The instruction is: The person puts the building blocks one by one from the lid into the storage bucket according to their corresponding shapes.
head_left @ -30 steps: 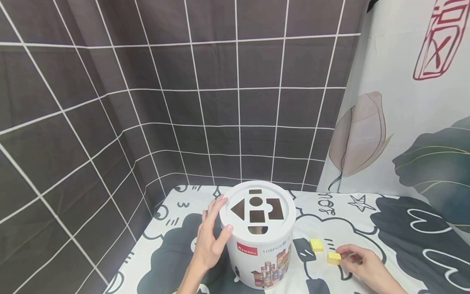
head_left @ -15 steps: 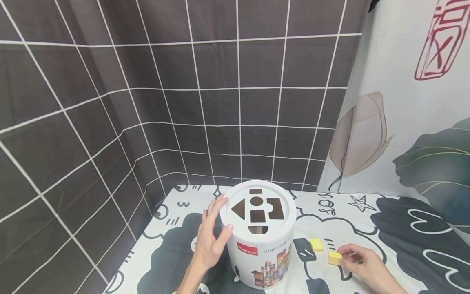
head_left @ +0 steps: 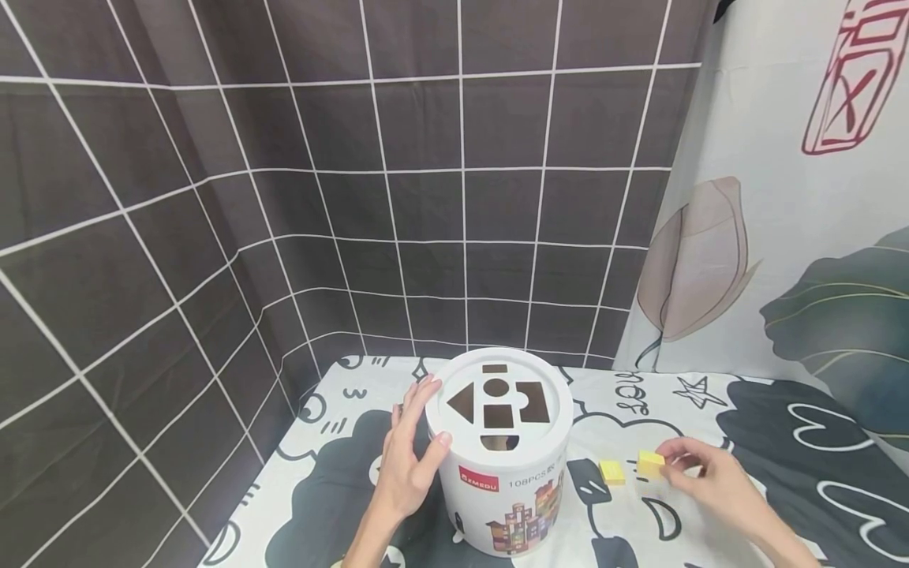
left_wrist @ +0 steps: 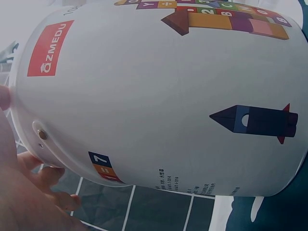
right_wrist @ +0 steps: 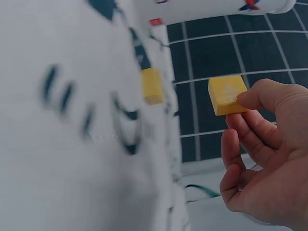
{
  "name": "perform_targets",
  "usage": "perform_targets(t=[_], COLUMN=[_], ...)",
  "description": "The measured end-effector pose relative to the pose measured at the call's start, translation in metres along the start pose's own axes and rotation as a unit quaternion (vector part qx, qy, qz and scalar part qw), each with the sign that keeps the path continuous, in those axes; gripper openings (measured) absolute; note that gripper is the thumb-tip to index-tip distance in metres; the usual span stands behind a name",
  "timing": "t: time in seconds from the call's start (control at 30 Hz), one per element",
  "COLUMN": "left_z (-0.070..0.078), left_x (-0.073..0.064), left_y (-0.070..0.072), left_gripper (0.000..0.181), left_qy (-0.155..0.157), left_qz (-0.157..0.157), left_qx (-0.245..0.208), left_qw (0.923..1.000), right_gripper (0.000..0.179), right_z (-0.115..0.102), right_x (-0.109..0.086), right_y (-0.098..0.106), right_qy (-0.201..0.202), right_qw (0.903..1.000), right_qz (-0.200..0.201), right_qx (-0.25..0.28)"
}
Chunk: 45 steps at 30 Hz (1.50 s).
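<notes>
A white bucket (head_left: 465, 505) of building blocks stands on the patterned cloth, its white lid (head_left: 511, 367) cut with shaped holes. My left hand (head_left: 406, 465) rests against the bucket's left side at the lid's rim, fingers nearly straight and thumb at the front of the rim. To the right of the bucket, my right hand (head_left: 713, 477) pinches a yellow block (right_wrist: 226, 94) between thumb and fingers, lifted off the cloth in the right wrist view. A second yellow block (head_left: 611, 472) lies on the cloth between that hand and the bucket.
The black and white cloth (head_left: 639, 430) covers the surface under everything. A dark gridded curtain (head_left: 497, 205) hangs behind and at the left, and a white curtain with leaf prints (head_left: 753, 221) hangs at the right.
My right hand has raised the yellow block off the cloth and moved it away from me. The left hand and the bucket have stayed put.
</notes>
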<state>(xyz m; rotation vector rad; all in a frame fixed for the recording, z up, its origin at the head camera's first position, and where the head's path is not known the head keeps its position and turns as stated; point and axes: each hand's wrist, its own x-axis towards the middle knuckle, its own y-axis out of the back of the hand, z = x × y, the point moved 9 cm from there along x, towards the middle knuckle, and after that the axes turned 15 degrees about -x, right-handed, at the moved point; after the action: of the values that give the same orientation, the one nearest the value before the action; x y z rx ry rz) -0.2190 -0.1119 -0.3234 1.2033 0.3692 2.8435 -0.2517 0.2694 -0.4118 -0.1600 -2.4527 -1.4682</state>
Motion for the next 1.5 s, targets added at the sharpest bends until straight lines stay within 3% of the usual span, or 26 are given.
perform_targets(t=[0.2,0.63,1.5], left_z=[0.0,0.001,-0.001], left_x=[0.0,0.001,0.0], left_y=[0.0,0.001,0.001], left_gripper=[0.056,0.056,0.056], left_qy=[-0.001,-0.005,0.002], left_qz=[0.001,0.0,0.002], left_qx=[-0.002,-0.006,-0.002], left_qw=[1.0,1.0,1.0], right_gripper=[0.021,0.016,0.015], right_z=[-0.014,-0.045,-0.102], right_x=[0.014,0.037,0.066], right_y=[0.02,0.05,0.069], right_qy=[0.005,0.075,0.135], right_qw=[0.9999,0.9962,0.989], right_qz=[-0.007,0.043,0.057], right_qx=[-0.006,0.0,0.023])
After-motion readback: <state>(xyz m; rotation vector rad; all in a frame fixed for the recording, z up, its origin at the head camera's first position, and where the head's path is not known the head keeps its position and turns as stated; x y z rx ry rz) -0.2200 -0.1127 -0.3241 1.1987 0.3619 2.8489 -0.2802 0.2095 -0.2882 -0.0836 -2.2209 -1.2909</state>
